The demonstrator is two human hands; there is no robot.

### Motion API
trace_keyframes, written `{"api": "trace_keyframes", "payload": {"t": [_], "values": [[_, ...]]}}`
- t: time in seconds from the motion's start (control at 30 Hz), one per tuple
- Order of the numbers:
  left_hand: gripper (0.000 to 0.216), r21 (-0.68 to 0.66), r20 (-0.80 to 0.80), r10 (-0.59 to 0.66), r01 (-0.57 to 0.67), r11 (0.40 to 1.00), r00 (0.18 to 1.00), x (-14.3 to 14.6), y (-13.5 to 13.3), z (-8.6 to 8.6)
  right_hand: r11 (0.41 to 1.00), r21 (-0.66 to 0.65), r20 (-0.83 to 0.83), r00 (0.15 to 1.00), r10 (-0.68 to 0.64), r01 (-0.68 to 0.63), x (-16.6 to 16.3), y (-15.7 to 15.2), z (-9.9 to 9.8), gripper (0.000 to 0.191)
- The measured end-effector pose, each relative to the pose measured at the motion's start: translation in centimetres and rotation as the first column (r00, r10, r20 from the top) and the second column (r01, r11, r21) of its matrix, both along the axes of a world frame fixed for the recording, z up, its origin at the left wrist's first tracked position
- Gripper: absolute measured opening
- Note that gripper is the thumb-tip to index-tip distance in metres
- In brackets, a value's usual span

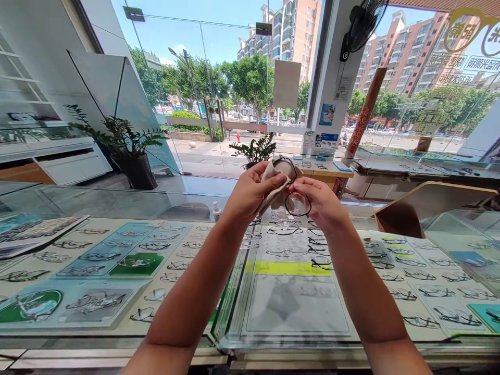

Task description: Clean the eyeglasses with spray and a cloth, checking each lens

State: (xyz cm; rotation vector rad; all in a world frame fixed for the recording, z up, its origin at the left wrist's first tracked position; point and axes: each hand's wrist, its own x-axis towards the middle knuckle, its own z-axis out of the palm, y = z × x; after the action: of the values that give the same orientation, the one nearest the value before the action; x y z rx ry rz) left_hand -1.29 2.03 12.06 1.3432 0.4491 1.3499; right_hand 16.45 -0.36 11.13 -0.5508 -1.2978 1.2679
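A pair of dark round-framed eyeglasses (298, 203) is held up in front of me, above the glass display case. My left hand (255, 188) pinches a light beige cloth (269, 198) around the upper lens, with the thumb pressed on the cloth. My right hand (318, 200) grips the frame near its bridge between thumb and fingers, while the lower lens hangs uncovered beside them. The folds of the cloth hide part of the upper rim.
Rows of eyeglasses (287, 252) lie inside the glass display case (297, 338). A small white spray bottle (216, 211) stands beyond my left forearm. A brown wooden-edged mirror or panel (402, 216) leans at the right. Potted plants (135, 169) stand near the glass front.
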Motion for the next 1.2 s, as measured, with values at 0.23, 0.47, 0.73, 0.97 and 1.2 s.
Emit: {"api": "trace_keyframes", "payload": {"t": [0.23, 0.47, 0.73, 0.97, 1.2], "values": [[0.039, 0.077, -0.08, -0.029, 0.035, 0.996, 0.996, 0.1, -0.3, 0.0, 1.0, -0.013, -0.027, 1.0, 0.003, -0.003, 0.0, 0.2, -0.2, 0.022], [0.036, 0.143, -0.126, 0.034, -0.016, 0.99, 0.991, -0.1, -0.4, 0.0, 1.0, -0.016, -0.005, 1.0, 0.008, -0.009, 0.1, -0.1, 0.1, 0.017], [0.035, 0.34, -0.049, 0.366, -0.329, 0.881, 0.929, 0.9, -0.8, -0.5, 0.995, -0.012, 0.096, 0.99, 0.104, -0.103, -0.4, -0.8, 0.0, 0.02], [0.044, 0.271, -0.017, 0.306, -0.29, 0.918, 0.952, 1.2, -1.0, -0.3, 0.996, 0.052, 0.12, 0.99, 0.071, -0.078, -0.1, -0.7, 0.0, 0.013], [0.041, 0.126, -0.087, 0.052, -0.041, 0.991, 0.995, 0.1, -1.8, 0.7, 0.999, 0.038, 0.138, 0.99, 0.022, -0.028, 0.7, -0.9, 0.6, 0.014]]}}
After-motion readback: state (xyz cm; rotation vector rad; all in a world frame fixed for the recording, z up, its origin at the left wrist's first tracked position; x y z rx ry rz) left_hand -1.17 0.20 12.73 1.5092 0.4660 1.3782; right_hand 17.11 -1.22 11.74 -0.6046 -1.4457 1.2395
